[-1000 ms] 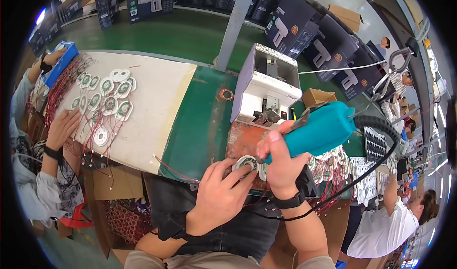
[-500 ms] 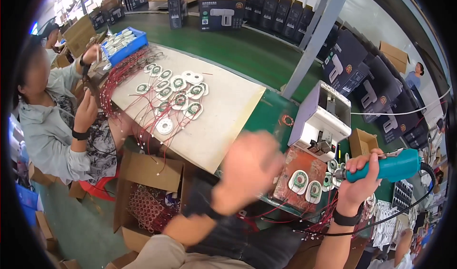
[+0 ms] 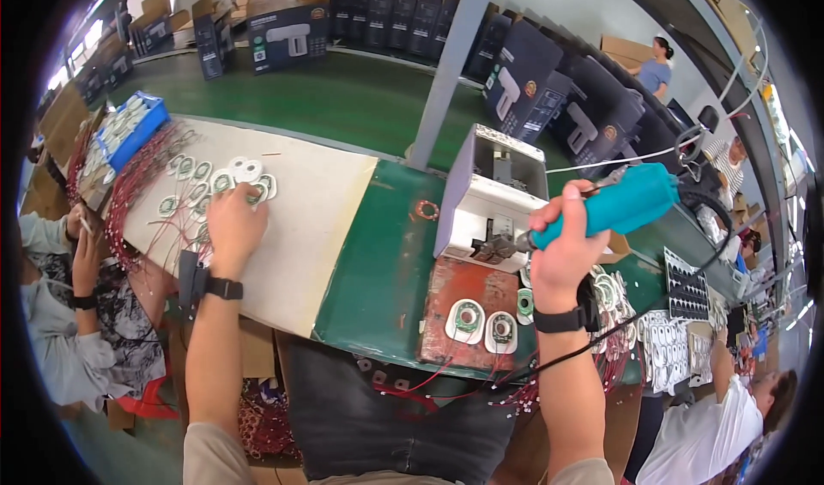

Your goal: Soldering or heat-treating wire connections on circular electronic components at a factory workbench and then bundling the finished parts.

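My right hand is wrapped round a teal electric screwdriver, held tilted with its tip pointing left, close to the front of a white boxy machine. My left hand reaches over the pale board, its bent fingers closed at the edge of a white oval piece with a green ring in a cluster of similar pieces; the fingertips are partly hidden. Two white oval pieces with green rings, a left one and a right one, lie on a worn red block in front of the machine.
A pale board covers the bench's left part. A blue bin of white pieces stands far left beside red wires. At left sits a co-worker; another in white is at lower right. The screwdriver's black cable hangs across the right side.
My left hand has swung left and away from me, from beside the red block onto the cluster of pieces. My right hand keeps its hold on the screwdriver. The whole view has turned right.
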A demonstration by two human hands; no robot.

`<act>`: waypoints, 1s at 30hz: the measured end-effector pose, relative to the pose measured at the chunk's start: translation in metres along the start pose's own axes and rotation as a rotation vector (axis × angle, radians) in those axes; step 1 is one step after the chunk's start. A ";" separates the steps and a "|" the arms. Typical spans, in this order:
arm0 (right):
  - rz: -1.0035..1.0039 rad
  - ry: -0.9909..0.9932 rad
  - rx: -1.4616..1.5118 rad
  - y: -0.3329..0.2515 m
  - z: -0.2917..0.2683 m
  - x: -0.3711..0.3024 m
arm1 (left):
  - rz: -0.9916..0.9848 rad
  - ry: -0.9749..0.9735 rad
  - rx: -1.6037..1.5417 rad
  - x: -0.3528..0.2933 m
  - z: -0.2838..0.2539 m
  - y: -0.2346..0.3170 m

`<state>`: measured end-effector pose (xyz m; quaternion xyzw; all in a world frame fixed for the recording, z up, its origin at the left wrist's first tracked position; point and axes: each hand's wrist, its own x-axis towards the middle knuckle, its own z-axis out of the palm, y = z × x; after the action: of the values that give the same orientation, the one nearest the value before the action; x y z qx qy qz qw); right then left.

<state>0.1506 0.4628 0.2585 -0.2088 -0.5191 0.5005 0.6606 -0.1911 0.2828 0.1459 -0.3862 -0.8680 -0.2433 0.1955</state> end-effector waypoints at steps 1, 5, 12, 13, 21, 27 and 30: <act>0.016 -0.001 0.013 0.000 0.001 0.000 | 0.003 0.003 0.008 0.000 -0.001 0.001; -0.007 -0.033 -0.009 0.011 0.002 -0.001 | 0.059 0.176 -0.060 -0.010 -0.024 0.023; 0.021 -0.042 -0.055 0.020 -0.003 -0.004 | 0.344 -0.002 -0.526 -0.095 -0.073 0.130; 0.018 -0.045 -0.066 0.021 -0.002 -0.005 | 0.373 -0.062 -0.639 -0.108 -0.076 0.145; 0.105 -0.115 -0.048 0.005 0.004 -0.023 | 0.448 -0.117 -0.688 -0.158 -0.061 0.195; 0.256 -0.181 0.025 -0.020 0.016 -0.076 | 0.395 -0.066 -0.658 -0.163 -0.060 0.189; 0.272 -0.193 -0.007 -0.017 0.022 -0.083 | 0.358 -0.050 -0.636 -0.164 -0.058 0.187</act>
<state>0.1420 0.3774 0.2404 -0.2302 -0.5489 0.6012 0.5332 0.0629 0.2645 0.1567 -0.5795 -0.6721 -0.4532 0.0839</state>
